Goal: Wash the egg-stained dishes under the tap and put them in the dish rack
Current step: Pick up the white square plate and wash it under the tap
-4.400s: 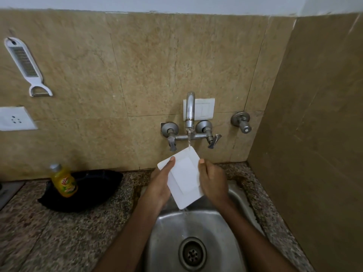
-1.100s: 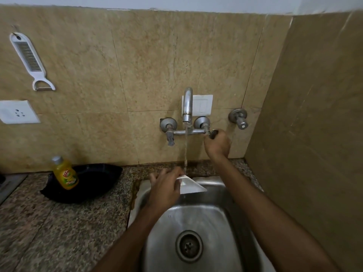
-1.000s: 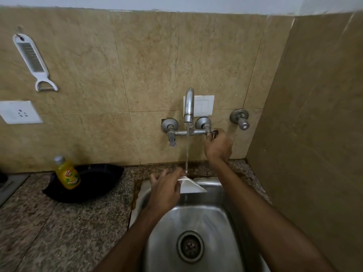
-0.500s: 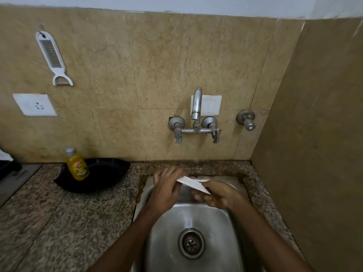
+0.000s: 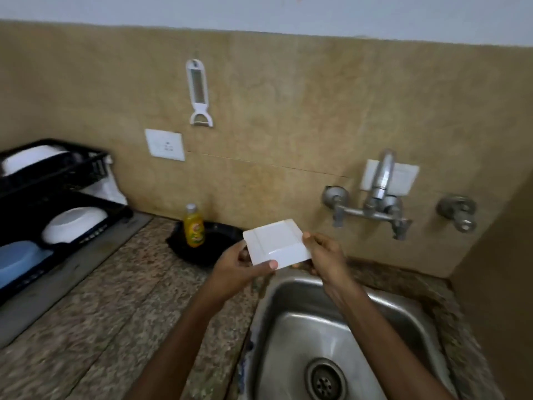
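A small white square plate (image 5: 275,243) is held above the left back corner of the steel sink (image 5: 288,336). My left hand (image 5: 239,268) grips its near left edge, thumb on top. My right hand (image 5: 324,254) holds its right edge with curled fingers. The tap (image 5: 380,180) on the wall to the right shows no water running. At the far left stands the black dish rack (image 5: 86,166); a white dish (image 5: 73,223) and a blue dish (image 5: 17,261) sit on its lower level, and another white dish (image 5: 31,157) on the upper one.
A yellow soap bottle (image 5: 193,225) stands on a black tray (image 5: 219,243) behind the plate, against the wall. A white peeler (image 5: 199,93) and a socket (image 5: 165,144) are on the tiled wall. Granite counter (image 5: 115,313) stretches from the sink to the rack.
My right hand left the tap handle and took the plate's right edge; the water stopped. The plate rose out of the sink toward the left, and my view swung left onto the rack.
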